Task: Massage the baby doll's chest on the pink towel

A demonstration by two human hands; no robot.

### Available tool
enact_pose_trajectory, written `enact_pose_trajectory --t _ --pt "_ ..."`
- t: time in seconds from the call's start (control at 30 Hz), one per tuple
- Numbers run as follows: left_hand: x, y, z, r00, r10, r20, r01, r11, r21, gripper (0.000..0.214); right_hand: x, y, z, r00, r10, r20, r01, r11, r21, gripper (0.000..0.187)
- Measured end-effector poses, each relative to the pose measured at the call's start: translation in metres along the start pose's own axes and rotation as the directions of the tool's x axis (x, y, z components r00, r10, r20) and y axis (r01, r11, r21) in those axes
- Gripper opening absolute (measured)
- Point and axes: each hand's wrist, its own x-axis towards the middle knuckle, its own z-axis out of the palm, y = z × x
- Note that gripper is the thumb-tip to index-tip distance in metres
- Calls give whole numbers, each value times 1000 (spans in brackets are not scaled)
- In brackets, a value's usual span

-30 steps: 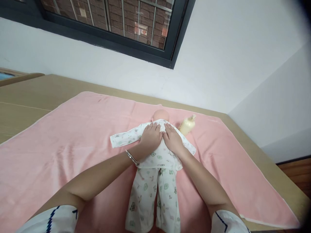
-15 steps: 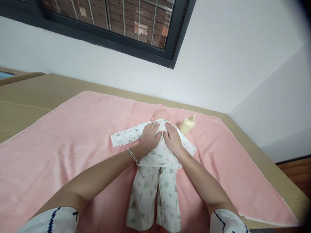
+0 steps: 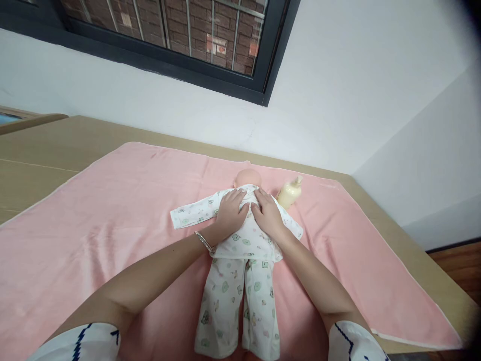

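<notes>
A baby doll (image 3: 248, 177) in a white printed shirt (image 3: 246, 240) and matching trousers (image 3: 236, 311) lies lengthwise on a pink towel (image 3: 112, 210), head away from me. My left hand (image 3: 230, 213) rests flat on the doll's upper torso, fingers stretched toward the neck; a silver bangle (image 3: 205, 242) circles that wrist. My right hand (image 3: 266, 212) lies flat beside it on the same part of the shirt, fingers extended. The two hands almost touch at the middle. One empty sleeve (image 3: 190, 212) spreads out to the left.
A cream pump bottle (image 3: 289, 193) lies on the towel just right of the doll's head. The towel covers a tan wooden surface (image 3: 45, 145) set against a white wall under a dark-framed window (image 3: 180, 35). Wooden floor (image 3: 458, 260) shows at the far right.
Both hands stay flat on the doll's upper torso, shifting only slightly. The view has drifted a little.
</notes>
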Motion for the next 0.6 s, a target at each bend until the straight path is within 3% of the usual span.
enact_pose_trajectory --t 0.13,0.27,0.43,0.6 --pt "-2 -1 1 999 -11 -38 9 999 -53 44 -4 -9 -2 997 -46 -60 46 999 2 56" --pt "-2 0 0 999 -20 -34 18 998 -60 46 -6 -11 2 996 -82 45 80 996 34 50" --pt "-3 -1 0 1000 -22 -20 21 997 -71 45 -7 -11 0 996 -60 -62 63 996 57 52" --pt "-3 0 1 999 -27 -19 26 997 -69 44 -6 -10 2 997 -75 18 74 995 60 49"
